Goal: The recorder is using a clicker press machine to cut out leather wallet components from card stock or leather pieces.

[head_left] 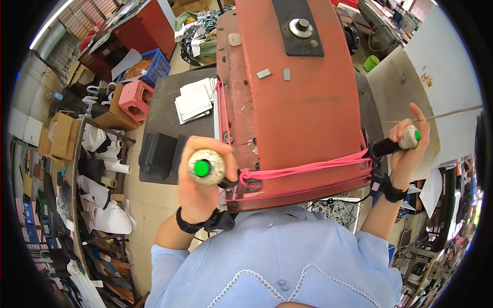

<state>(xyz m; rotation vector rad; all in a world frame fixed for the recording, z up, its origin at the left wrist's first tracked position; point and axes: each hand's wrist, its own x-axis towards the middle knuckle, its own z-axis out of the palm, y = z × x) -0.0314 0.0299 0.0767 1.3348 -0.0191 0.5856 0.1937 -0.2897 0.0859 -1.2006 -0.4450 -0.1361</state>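
Note:
My left hand (pixel 199 199) is wrapped round a dark handle whose worn pale end carries a green push button (pixel 202 168). On the other side, my right hand (pixel 412 154) grips a matching black handle (pixel 385 149), also tipped with a green button (pixel 417 135); its index finger points upward, off the grip. Between the two handles stands a large red press machine (pixel 303 118). Pink cord (pixel 308 167) runs across its near end in several strands, knotted beside the left handle. Each wrist wears a black strap with a small device.
Left of the machine a dark side table (pixel 162 97) bears a stack of white sheets (pixel 196 100) and black pieces (pixel 160 155). Beyond are a pink stool (pixel 136 100), a blue crate (pixel 154 66) and a rack with rolls. A pale curved panel (pixel 411 97) stands close to my right hand.

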